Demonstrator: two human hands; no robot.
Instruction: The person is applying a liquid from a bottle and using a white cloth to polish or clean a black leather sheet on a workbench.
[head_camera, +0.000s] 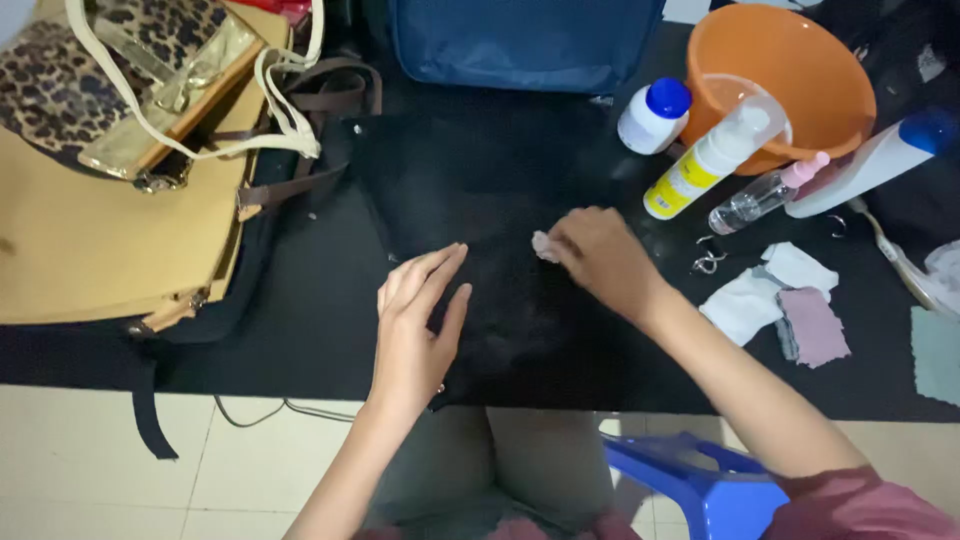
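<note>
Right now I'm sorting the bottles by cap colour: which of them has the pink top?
The small clear bottle, lying on its side between the yellow-labelled pump bottle and the big white blue-capped bottle.

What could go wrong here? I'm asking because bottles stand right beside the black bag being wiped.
1. The right hand rubs a small pad near the yellow-labelled foam bottle; a wide stroke might topple it.
2. The black bag hangs over the table edge, held flat only by the left hand; it could slip.
</note>
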